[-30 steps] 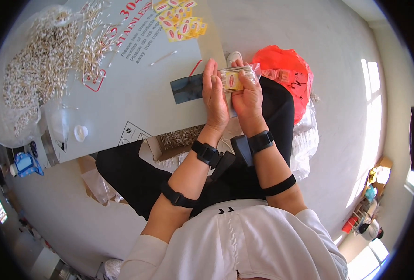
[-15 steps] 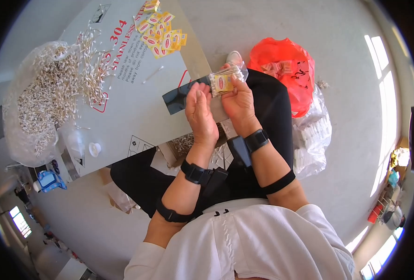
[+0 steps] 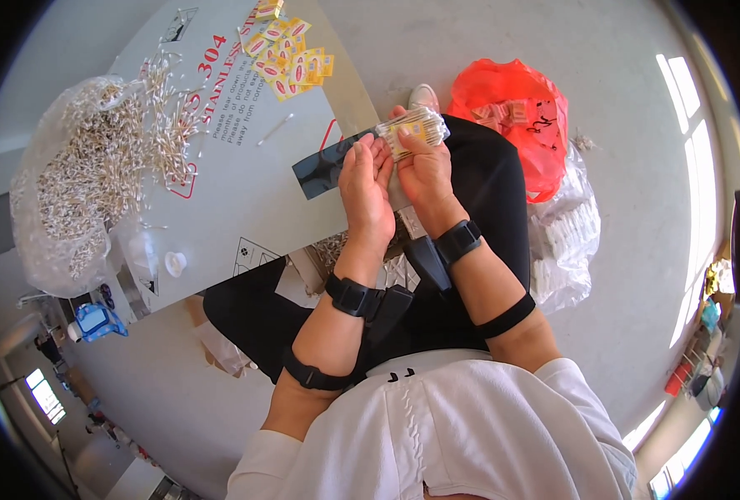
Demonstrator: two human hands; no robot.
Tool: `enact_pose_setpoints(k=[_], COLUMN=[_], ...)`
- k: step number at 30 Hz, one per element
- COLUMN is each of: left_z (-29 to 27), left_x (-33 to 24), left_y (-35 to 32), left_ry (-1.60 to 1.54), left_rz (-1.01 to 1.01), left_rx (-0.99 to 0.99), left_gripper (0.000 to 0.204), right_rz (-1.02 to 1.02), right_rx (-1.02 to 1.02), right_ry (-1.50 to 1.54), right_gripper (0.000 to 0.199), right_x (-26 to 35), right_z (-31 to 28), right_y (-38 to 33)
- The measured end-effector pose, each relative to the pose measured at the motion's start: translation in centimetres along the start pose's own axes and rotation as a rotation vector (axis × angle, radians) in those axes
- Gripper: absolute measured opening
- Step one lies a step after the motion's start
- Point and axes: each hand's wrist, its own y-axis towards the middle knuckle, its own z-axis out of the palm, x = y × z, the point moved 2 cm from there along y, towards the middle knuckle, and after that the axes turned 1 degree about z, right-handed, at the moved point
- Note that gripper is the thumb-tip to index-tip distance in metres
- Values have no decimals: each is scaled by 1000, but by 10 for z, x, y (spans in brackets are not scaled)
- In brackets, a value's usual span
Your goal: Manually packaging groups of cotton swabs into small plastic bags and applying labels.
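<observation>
A clear packet of cotton swabs (image 3: pixel 430 122) with a yellow card in it is in my right hand (image 3: pixel 428 177), the thumb pressed across its front. My left hand (image 3: pixel 365 190) is beside the packet's left edge, palm turned toward it and fingers stretched out; whether the fingertips touch it is hard to make out. Both hands are over the table's right edge, above my lap. Just left of them, a dark strip (image 3: pixel 316 177) lies on the table. Farther up the table is a heap of yellow cards (image 3: pixel 291 62).
A big clear bag of loose cotton swabs (image 3: pixel 78 183) spills over the left of the table (image 3: pixel 220 208). A small white cup (image 3: pixel 175 264) stands near its front edge. On the floor at right are a red plastic bag (image 3: pixel 545 92) and a clear bag of white packs (image 3: pixel 563 242).
The packet has tilted in my right hand, and my right thumb now lies farther across its card. My left hand has shifted slightly to the right. The whole view has moved a little.
</observation>
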Motion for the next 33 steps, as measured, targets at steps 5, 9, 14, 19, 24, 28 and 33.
enact_pose_setpoints(k=[5,9,14,19,24,28,33], left_z=[-3,-11,-4,-5,-10,-1,7], left_x=[-5,-13,-9,-7,-12,-9,-14], left_y=[5,15,22,26,15,19,16], left_ry=[17,-65,-105,-95,82,42,138], left_rz=[-26,-36,-89,-94,-58,-126,-43], left_rx=[43,-1,28,43,24,111,93], left_gripper=[61,61,62,61,59,56,44], right_rz=[42,120,29,-8,55,12,59], right_rx=[42,18,37,64,56,60,-2], right_ry=[88,227,76,-4,73,44,196], right_gripper=[36,35,37,39,37,33,35], right_x=[5,8,4,2,6,0,10], right_z=[-6,-4,-6,-4,-5,-8,-17], right_y=[4,5,7,3,5,9,21])
